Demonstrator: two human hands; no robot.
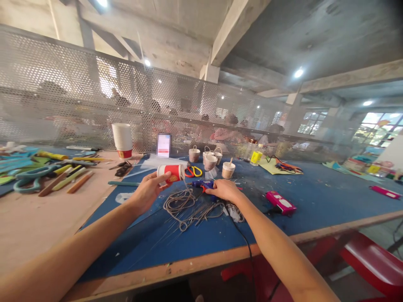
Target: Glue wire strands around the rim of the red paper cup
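White paper cups (121, 138) stand stacked, smooth and tapered; next, the left hand (147, 192) is wrapped around a red-and-white paper cup (176, 172) held above the blue tabletop (151, 251), its visible sides bare, apparently barely begun; below lies rough, looped cord (178, 202); behind, pale cups (210, 162), some loop-handled, look finished; the right hand (227, 191) grips a blue plastic glue gun (200, 183)

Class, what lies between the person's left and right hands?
The head view shows the red-and-white cup, then the blue glue gun, with scissors behind and coiled cord nearer.
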